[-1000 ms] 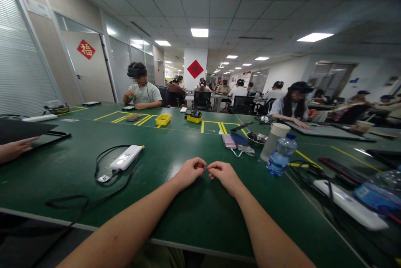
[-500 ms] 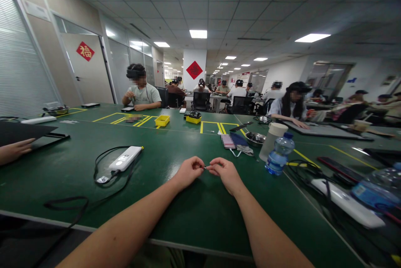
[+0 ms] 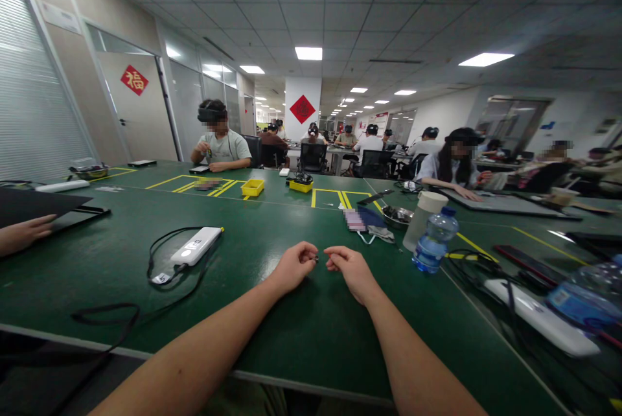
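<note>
My left hand is closed in a pinch, thumb against forefinger, over the green table. At its fingertips shows a tiny dark, shiny piece, too small to name. A narrow gap to the right, my right hand has thumb and fingers pressed together. Whether anything sits between those fingertips cannot be made out. Both forearms reach in from the table's near edge.
A white power bank with a black cable lies left. To the right stand a blue-capped water bottle, a pale tumbler and a metal bowl. Yellow trays sit farther back. Another person's hand rests far left.
My fingertips were together at the small piece; now a gap separates them. The right fingers have drawn back slightly and curled, while the piece stays at my left fingertips.
</note>
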Motion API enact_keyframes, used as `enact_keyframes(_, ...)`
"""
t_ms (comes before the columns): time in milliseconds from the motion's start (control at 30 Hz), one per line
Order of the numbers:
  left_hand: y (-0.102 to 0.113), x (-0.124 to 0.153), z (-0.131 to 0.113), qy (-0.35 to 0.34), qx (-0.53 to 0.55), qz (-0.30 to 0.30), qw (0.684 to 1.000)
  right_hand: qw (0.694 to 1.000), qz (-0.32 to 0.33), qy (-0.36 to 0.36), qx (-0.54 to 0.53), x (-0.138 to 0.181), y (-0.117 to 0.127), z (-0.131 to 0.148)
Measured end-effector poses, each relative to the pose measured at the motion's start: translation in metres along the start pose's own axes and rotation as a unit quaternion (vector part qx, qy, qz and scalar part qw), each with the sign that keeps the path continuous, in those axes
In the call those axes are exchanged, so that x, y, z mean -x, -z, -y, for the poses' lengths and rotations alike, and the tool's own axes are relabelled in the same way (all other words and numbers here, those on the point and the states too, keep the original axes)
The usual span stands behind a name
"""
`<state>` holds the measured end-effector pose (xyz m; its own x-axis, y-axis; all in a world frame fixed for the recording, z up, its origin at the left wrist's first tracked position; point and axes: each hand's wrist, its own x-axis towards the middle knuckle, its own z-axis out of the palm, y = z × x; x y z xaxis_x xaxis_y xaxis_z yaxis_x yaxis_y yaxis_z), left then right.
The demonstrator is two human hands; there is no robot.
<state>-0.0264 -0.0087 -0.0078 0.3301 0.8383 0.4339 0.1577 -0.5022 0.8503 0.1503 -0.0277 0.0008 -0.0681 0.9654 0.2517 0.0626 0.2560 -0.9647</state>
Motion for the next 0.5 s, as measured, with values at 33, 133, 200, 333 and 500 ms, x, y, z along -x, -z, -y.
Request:
enact_keyframes(33, 0.0, 0.0, 0.0, -0.002, -0.004, 0.003, 1.0, 1.0, 0.0, -0.011, -0.017, 0.0, 0.0, -0.001)
enact_keyframes(133, 0.0, 0.0, 0.0, -0.001, -0.019, 0.015, 1.0, 0.997, -0.002, -0.039, -0.061, -0.001, 0.0, -0.004)
enact_keyframes(200, 0.0, 0.001, 0.001, 0.001, -0.02, 0.014, 1.0, 0.998, -0.003, -0.04, -0.057, -0.001, -0.001, -0.006)
enact_keyframes(333, -0.001, 0.001, 0.004, 0.003, -0.011, 0.013, 1.0, 0.999, 0.003, -0.026, -0.047, 0.0, -0.001, -0.005)
enact_keyframes(500, -0.001, 0.001, 0.002, -0.024, -0.005, -0.003, 1.0, 0.99, 0.02, -0.048, -0.134, 0.003, 0.0, 0.004)
